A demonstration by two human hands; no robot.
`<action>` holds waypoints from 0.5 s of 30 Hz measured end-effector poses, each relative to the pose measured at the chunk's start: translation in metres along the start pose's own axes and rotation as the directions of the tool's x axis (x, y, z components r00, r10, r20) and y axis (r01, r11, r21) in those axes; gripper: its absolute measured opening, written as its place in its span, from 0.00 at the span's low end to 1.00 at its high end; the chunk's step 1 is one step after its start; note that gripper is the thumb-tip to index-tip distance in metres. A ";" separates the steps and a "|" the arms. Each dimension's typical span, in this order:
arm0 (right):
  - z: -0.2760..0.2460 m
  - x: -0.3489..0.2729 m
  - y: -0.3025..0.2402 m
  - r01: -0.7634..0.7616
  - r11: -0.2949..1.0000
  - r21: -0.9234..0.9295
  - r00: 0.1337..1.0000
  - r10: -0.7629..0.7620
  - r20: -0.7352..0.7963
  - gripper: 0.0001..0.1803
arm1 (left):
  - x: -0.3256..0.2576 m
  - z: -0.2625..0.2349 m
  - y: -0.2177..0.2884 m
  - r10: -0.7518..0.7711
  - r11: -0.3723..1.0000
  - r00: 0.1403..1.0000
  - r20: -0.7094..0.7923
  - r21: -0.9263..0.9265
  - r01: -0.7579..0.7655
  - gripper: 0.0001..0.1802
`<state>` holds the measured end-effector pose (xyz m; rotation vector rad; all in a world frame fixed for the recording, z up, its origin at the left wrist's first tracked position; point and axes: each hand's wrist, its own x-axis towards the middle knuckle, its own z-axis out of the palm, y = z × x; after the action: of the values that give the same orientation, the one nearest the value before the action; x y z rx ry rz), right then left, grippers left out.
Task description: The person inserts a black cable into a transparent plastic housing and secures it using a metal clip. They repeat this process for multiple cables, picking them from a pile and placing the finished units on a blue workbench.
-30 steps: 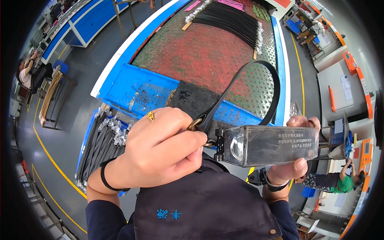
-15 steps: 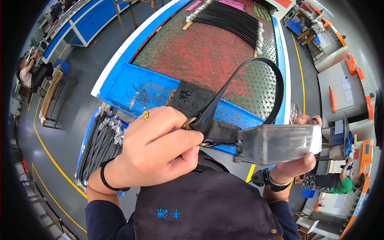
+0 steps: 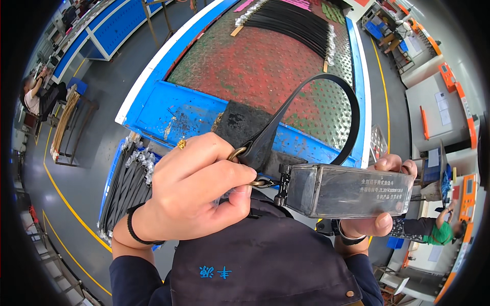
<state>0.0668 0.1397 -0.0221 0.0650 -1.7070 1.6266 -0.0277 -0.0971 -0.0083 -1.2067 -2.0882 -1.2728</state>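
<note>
My left hand (image 3: 191, 191) is closed, pinching the brass-coloured metal hardware (image 3: 238, 153) at the ends of a black strap (image 3: 355, 109). The strap arches up and rightward in a loop, passing behind the box at its far end. In my right hand (image 3: 363, 227) is a hand-held edge-paint roller box (image 3: 347, 193), clear-walled and dark inside, gripped with fingers above and thumb below. A small black roller (image 3: 284, 184) sits on its left end, close to the lower strap end. Whether roller and strap touch is hard to make out.
Ahead stands a blue-edged workbench (image 3: 168, 102) with a studded, paint-stained top. A row of black straps (image 3: 286, 23) lies at its far end. A dark block (image 3: 240, 122) rests on the near edge. Left of me, a blue bin (image 3: 115, 188) holds bundled black strips. Other people sit farther off.
The roller box has shifted left and slightly down and turned, so its printed side now faces me. My left hand still pinches the strap ends, nearly in place.
</note>
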 end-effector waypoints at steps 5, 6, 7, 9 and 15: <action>-0.006 0.010 0.001 -0.062 0.969 0.240 0.985 0.098 -0.142 0.42 | -0.003 -0.001 -0.005 0.002 0.999 1.000 -0.019 0.042 -0.001 0.13; -0.013 0.016 0.003 -0.060 0.906 0.419 0.990 0.108 -0.090 0.38 | -0.006 -0.002 -0.006 -0.002 0.998 1.000 -0.027 0.057 0.003 0.13; -0.021 0.020 0.007 -0.083 0.822 0.563 0.989 0.135 -0.052 0.33 | -0.009 -0.004 -0.009 -0.035 0.997 0.999 -0.042 0.063 0.037 0.12; -0.029 0.026 0.015 -0.088 0.701 0.707 0.962 0.244 -0.122 0.28 | -0.019 -0.007 -0.023 -0.094 0.992 0.993 -0.070 0.072 0.099 0.10; -0.024 0.014 0.091 -0.396 0.842 0.365 0.900 0.435 -0.026 0.26 | -0.074 -0.024 -0.081 -0.809 0.428 0.575 -0.121 -0.792 0.436 0.06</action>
<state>0.0211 0.1838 -0.0925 -0.2353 -1.3889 2.2067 -0.0577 -0.1682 -0.0895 -0.0663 -1.7093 -2.5913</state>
